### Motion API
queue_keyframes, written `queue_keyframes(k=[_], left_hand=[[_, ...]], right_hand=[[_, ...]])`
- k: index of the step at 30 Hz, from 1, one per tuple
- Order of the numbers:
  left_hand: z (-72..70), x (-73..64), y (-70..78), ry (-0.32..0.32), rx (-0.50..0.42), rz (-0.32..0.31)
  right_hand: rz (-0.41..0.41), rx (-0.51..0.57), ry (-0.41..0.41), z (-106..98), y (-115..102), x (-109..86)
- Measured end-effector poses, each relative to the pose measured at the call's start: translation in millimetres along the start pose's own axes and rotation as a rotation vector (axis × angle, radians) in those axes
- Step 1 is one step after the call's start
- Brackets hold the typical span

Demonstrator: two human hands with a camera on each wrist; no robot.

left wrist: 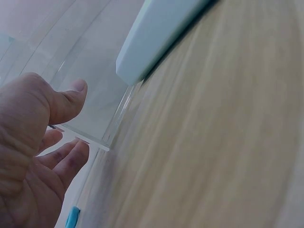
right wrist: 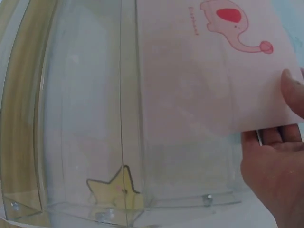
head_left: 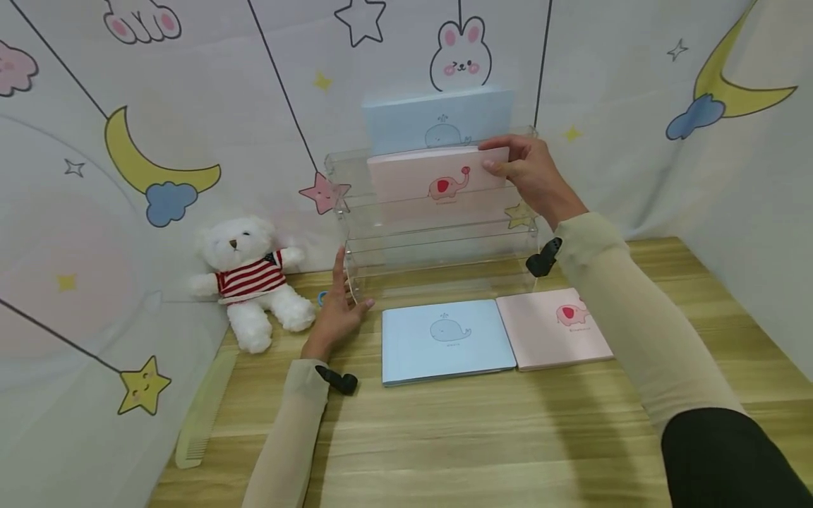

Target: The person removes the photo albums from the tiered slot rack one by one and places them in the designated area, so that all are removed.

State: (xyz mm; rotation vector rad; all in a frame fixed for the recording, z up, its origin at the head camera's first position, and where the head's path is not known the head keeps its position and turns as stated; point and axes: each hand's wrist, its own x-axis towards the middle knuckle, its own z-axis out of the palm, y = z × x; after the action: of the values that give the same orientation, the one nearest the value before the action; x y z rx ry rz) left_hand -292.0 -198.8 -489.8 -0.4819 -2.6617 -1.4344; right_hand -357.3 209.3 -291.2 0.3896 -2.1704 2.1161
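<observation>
A clear acrylic tiered rack [head_left: 438,279] stands on the table against the wall hanging. A pink notebook with an elephant [head_left: 406,180] sits upright in one of its tiers, in front of an upright pale blue whale notebook [head_left: 400,123]. My right hand [head_left: 530,173] pinches the pink notebook at its upper right edge; the right wrist view shows the thumb [right wrist: 292,92] on the cover and fingers behind. Low at the rack's left side, my left hand [head_left: 336,317] touches the side panel with fingers extended and thumb apart [left wrist: 38,142].
Before the rack lie another blue whale notebook [head_left: 447,346] and another pink elephant notebook [head_left: 546,335], side by side. A white teddy bear [head_left: 250,282] in a striped shirt sits left, near a pale comb [head_left: 206,409]. A small blue object [head_left: 322,298] lies behind the left hand.
</observation>
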Motion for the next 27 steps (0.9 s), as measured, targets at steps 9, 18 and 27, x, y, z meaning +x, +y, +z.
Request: queue_keyframes(k=[9,18,27], left_hand=[[0.3,1.2,-0.9,-0.003,-0.001,0.011],[0.7,2.3,-2.0,0.004,0.009,0.017],[-0.3,2.7,-4.3,-0.002,-0.012,0.009]], right_hand=[[-0.103,-0.173,0.08,9,7,4.2],[-0.123,-0.197,0.181,18,8,5.9],[-0.109,-0.181,0.256,28,7,5.9]])
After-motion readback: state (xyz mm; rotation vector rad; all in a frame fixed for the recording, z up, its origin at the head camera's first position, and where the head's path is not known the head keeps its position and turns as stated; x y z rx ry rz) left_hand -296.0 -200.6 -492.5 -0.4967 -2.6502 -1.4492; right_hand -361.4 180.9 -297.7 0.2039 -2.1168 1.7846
